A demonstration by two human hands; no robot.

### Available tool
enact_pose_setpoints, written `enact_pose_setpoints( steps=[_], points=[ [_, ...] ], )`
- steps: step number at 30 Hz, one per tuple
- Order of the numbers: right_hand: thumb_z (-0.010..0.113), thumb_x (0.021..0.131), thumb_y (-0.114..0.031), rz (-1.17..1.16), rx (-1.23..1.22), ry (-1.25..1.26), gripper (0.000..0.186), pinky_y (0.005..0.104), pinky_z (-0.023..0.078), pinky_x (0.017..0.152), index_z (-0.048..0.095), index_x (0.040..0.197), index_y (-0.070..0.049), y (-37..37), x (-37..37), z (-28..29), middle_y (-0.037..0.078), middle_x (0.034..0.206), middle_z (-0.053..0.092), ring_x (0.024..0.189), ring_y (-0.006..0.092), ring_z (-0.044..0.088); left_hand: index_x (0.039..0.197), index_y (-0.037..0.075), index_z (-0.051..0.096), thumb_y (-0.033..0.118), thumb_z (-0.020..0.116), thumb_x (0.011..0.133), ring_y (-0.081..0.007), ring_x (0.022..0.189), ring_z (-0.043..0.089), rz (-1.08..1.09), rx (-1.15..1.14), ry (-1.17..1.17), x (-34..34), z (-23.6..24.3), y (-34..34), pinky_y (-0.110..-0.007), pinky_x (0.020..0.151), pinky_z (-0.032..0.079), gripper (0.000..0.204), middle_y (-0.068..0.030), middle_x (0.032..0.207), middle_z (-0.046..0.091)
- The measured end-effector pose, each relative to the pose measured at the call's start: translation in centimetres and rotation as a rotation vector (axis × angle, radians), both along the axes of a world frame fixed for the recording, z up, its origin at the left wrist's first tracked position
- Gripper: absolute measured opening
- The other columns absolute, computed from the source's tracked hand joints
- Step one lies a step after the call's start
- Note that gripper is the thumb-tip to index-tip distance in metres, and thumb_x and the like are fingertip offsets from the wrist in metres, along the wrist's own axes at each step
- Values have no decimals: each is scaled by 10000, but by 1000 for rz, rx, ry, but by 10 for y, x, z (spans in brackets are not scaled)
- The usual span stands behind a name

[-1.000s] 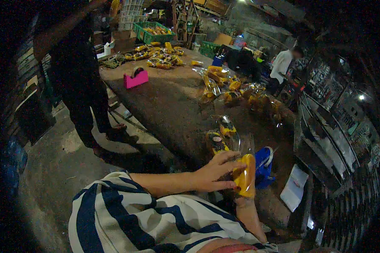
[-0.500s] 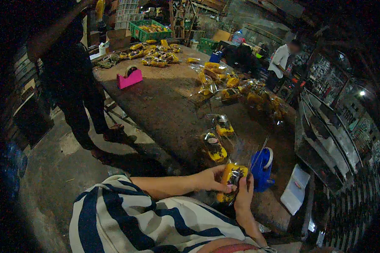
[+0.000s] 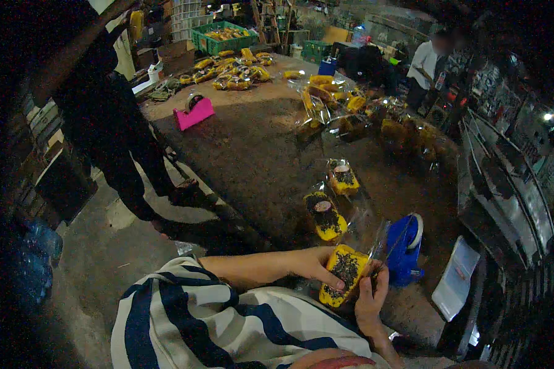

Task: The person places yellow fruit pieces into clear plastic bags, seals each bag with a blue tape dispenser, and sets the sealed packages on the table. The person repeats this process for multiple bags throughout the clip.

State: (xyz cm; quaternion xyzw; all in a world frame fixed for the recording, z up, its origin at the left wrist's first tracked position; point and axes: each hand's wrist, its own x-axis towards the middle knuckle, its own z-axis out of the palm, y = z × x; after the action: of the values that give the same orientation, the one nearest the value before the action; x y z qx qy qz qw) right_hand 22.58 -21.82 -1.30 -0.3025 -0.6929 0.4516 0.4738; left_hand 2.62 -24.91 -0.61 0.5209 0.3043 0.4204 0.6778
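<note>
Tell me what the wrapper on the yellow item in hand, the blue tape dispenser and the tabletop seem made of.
Wrapper: probably thin, glossy plastic film; it is see-through, with a loose, shiny edge.
Blue tape dispenser: likely moulded plastic with a slight sheen, judging by its even colour and smooth sides.
Tabletop: dull, mottled brown; perhaps wood, but the dim light leaves that open.

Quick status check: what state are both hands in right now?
Left hand: closed on the sprinkled yellow loaf, thumb on top.
Right hand: fingers curled beside the loaf's clear wrapper; whether gripping, cannot tell.
</note>
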Motion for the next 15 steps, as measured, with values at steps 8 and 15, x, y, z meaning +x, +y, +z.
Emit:
enact_pose_setpoints(
  steps=[8, 15],
  points=[
    [587, 865, -199, 29, -141, -27, 421, 341, 367, 931, 437, 1198, 10, -1, 1, 9, 99, 1088, 506, 1011, 211, 473, 1195, 33, 476, 167, 764, 731, -150, 945, 591, 8, -16, -5, -6, 9, -3, -310, 872, 462, 563, -41, 1019, 629],
    [593, 847, -151, 55, -126, 4, 405, 332, 358, 931, 442, 1187, 10, 2, -1, 9, 80, 1064, 508, 1008, 189, 468, 1117, 23, 537, 154, 733, 761, -136, 915, 606, -75, -48, -73, -11, 8, 0, -286, 829, 482, 427, -51, 984, 644]
  ],
)
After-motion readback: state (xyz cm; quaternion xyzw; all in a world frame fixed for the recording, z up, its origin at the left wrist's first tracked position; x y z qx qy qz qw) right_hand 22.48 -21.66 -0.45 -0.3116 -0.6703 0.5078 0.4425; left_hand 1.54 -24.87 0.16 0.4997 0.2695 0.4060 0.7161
